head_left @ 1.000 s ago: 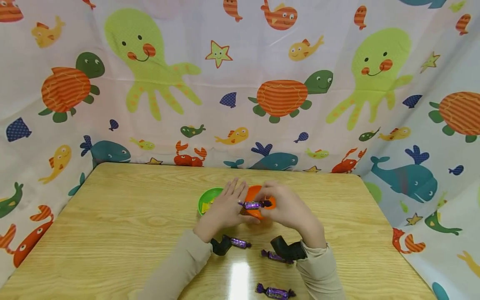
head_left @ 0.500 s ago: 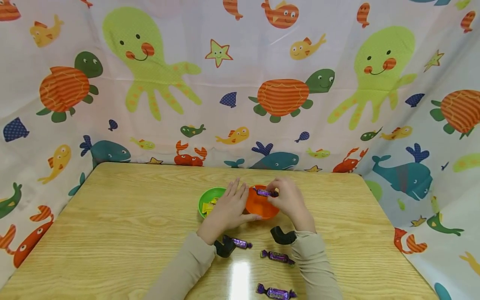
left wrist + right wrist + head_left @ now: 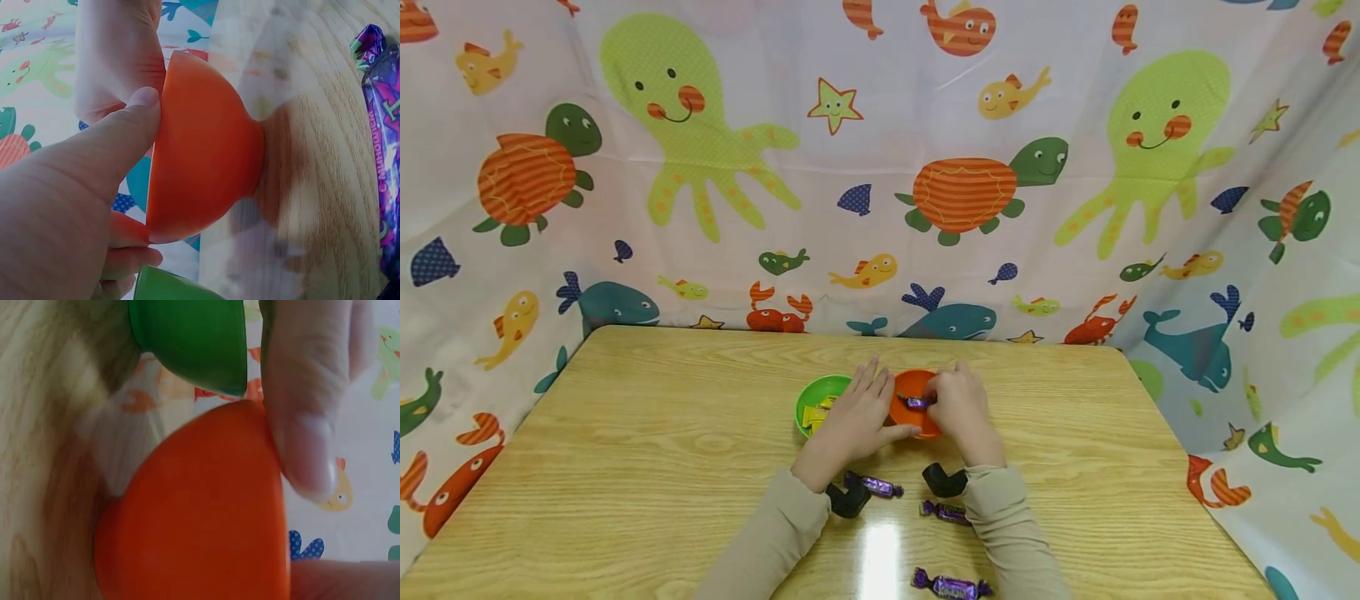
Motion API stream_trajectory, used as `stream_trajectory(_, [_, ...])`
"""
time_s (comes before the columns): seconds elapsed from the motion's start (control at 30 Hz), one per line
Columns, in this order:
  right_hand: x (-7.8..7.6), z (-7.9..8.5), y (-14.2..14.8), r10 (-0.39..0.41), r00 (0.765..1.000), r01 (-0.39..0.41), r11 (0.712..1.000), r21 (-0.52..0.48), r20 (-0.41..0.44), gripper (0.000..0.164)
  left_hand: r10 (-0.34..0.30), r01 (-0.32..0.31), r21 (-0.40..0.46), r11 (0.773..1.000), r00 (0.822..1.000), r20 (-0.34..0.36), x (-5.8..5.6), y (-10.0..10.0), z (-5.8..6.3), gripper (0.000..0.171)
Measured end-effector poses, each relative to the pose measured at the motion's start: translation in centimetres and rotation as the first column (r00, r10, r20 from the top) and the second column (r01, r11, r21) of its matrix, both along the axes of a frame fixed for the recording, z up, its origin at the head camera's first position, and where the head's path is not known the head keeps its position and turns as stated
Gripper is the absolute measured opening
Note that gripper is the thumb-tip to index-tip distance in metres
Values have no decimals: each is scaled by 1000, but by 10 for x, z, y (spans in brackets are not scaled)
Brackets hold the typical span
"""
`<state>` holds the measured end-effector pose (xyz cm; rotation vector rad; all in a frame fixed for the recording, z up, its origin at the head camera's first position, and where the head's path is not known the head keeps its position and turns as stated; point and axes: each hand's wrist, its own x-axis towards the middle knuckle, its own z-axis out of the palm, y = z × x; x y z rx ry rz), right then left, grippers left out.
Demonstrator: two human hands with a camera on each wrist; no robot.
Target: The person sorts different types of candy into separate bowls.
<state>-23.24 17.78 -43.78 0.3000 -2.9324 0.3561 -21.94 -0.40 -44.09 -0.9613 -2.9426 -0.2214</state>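
An orange bowl (image 3: 913, 380) stands near the middle of the table. My left hand (image 3: 853, 417) lies over its left side with straight fingers, and in the left wrist view the thumb (image 3: 128, 134) touches the rim. My right hand (image 3: 964, 407) pinches a purple wrapped candy (image 3: 914, 402) by its right end, over or inside the orange bowl. Both wrist views show the bowl from outside, so its inside and the held candy are hidden there. Close on the left, a green bowl (image 3: 808, 392) holds yellow wrapped candies (image 3: 814, 416), partly covered by my left hand.
Three purple candies lie on the wooden table (image 3: 662, 433): one candy (image 3: 877, 486) by the left wrist, another candy (image 3: 942, 512) partly behind the right sleeve, and a third candy (image 3: 953, 586) at the front. A sea-animal curtain (image 3: 865, 150) hangs behind the table.
My right hand has carried the purple candy from beside the left hand to the orange bowl, then lowered it there. The left hand has hardly moved.
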Motion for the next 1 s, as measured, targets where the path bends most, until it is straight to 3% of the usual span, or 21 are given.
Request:
stream_trajectory(0.17, [2,2,-4,-34,999,32,998,48,35,14,1,-1,12,1000,1000,-4,0,0,-1,92])
stream_trajectory(0.37, [3,-1,-6,-29,999,28,999,29,34,12,1,-1,25,1000,1000,-1,1,-2,0,91])
stream_trajectory(0.67, [14,6,5,68,990,-74,996,-48,-122,17,-4,4,27,1000,1000,-9,0,-1,-1,91])
stream_trajectory(0.83, [27,13,11,153,957,-183,978,-104,-246,14,3,-3,31,1000,1000,-16,0,0,-2,91])
stream_trajectory(1.0, [43,16,13,260,907,-325,933,-157,-331,8,4,-4,28,1000,1000,-15,1,-1,-3,89])
